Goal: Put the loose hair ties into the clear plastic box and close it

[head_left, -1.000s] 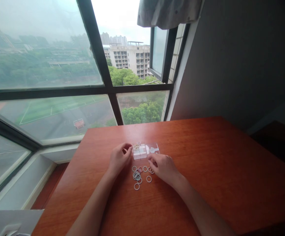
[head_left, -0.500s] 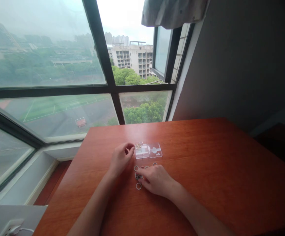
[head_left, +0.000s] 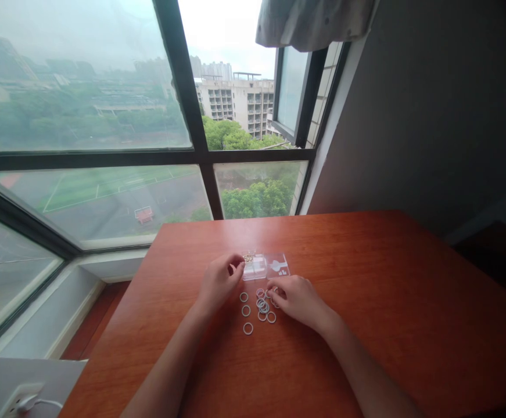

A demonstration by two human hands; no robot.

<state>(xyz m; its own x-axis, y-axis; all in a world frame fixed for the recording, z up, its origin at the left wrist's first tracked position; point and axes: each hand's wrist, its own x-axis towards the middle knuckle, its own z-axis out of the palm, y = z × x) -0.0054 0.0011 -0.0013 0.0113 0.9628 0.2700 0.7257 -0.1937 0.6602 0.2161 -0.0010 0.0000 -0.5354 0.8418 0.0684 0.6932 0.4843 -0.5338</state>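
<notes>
Near the middle of the table lies a small clear plastic box [head_left: 254,267], its flat lid [head_left: 276,265] folded out to the right. Small gold-coloured pieces [head_left: 248,258] fill its back left compartment. My left hand [head_left: 222,278] has its thumb and fingertips closed at the box's left edge. In front of the box lie several pale rings: a loose column with one ring [head_left: 248,328] nearest me, and an overlapping cluster [head_left: 262,305] to its right. My right hand [head_left: 297,297] rests at the cluster's right side, thumb and index finger apart over a few rings. It partly hides them.
The reddish-brown wooden table [head_left: 366,278] stretches far to the right. Dark-framed windows [head_left: 200,157] rise behind and to the left, one pane swung outward. A grey wall [head_left: 409,116] stands at the right. A plugged-in socket [head_left: 24,400] is at lower left.
My right hand has moved right, and a cluster of rings now lies farther right, leaving three rings in a column. My left hand stays by the box.
</notes>
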